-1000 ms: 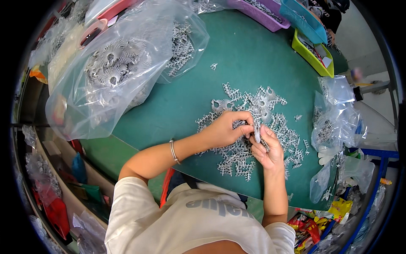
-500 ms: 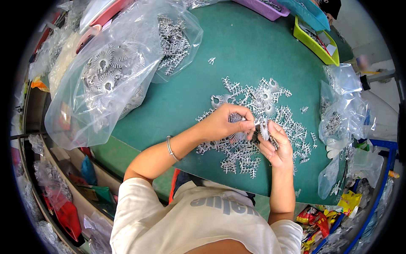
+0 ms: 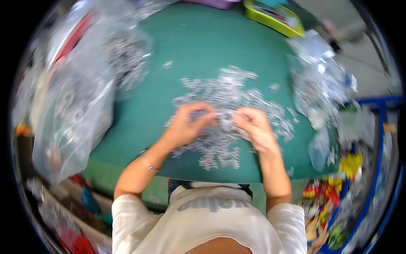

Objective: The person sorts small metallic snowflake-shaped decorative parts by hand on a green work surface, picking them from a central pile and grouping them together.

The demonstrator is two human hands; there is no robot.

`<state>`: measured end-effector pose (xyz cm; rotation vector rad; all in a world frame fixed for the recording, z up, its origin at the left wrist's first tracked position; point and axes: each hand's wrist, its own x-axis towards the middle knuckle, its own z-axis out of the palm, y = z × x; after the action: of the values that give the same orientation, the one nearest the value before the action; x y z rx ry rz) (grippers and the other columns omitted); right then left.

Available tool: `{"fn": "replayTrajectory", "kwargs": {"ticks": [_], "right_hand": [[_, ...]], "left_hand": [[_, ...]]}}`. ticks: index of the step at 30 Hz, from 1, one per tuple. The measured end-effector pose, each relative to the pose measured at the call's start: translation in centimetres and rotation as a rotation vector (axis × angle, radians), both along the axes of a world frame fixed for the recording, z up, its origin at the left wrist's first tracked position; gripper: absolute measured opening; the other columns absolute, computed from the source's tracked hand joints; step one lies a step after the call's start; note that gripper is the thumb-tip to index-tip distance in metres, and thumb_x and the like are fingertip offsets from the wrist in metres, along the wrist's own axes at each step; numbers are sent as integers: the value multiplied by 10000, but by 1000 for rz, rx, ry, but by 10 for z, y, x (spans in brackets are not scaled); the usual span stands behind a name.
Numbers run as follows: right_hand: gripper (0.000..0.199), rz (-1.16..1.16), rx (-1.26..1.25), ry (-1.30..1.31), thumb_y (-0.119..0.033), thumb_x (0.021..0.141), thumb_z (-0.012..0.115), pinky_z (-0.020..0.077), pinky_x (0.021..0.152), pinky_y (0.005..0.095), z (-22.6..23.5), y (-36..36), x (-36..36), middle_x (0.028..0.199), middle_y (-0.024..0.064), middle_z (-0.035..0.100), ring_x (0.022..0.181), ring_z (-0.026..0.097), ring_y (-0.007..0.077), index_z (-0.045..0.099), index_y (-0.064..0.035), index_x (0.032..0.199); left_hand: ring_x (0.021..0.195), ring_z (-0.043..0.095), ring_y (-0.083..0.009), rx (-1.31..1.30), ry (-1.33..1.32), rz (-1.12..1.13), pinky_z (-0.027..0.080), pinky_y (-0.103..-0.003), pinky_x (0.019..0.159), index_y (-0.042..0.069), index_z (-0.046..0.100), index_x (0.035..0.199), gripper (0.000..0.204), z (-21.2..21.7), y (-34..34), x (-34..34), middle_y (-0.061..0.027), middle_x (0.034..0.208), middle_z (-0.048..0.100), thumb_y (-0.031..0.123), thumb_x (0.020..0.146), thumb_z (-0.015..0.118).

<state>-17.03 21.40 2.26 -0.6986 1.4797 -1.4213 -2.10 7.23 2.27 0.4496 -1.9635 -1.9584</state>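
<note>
Motion blurs the view. My left hand [image 3: 189, 126] bends over the pile, thumb and forefinger pinched together; what sits at their tips is too smeared to make out. Facing it, my right hand [image 3: 257, 129] is closed with its fingertips on a pale silver, ribbed round piece [image 3: 226, 121]. A small gap separates the two hands. Beneath and around them spreads a heap of small branched silver metal parts [image 3: 220, 157]. Round fan-like pieces in the heap cannot be told apart here.
On the left of the green table [image 3: 169, 38] lie clear plastic bags [image 3: 69, 122] of silver parts. More bags [image 3: 315, 76] lie at the right edge. A lime-green tray [image 3: 270, 19] stands at the far side. One loose part [image 3: 167, 64] lies beyond the heap.
The whole view has swung, so the table's things appear further left. My hands have drawn slightly apart, the right one still at the round piece.
</note>
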Motion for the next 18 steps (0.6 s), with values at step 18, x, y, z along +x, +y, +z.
{"fn": "replayTrajectory", "kwargs": {"ticks": [18], "right_hand": [[191, -1311, 322, 354, -159, 827, 629, 292, 378, 199, -15, 383, -182, 684, 23, 596, 459, 431, 59, 633, 9, 918]], "left_hand": [[973, 534, -320, 999, 449, 72, 588, -332, 577, -27, 324, 1278, 446, -18, -23, -6, -155, 985, 492, 98, 865, 439]]}}
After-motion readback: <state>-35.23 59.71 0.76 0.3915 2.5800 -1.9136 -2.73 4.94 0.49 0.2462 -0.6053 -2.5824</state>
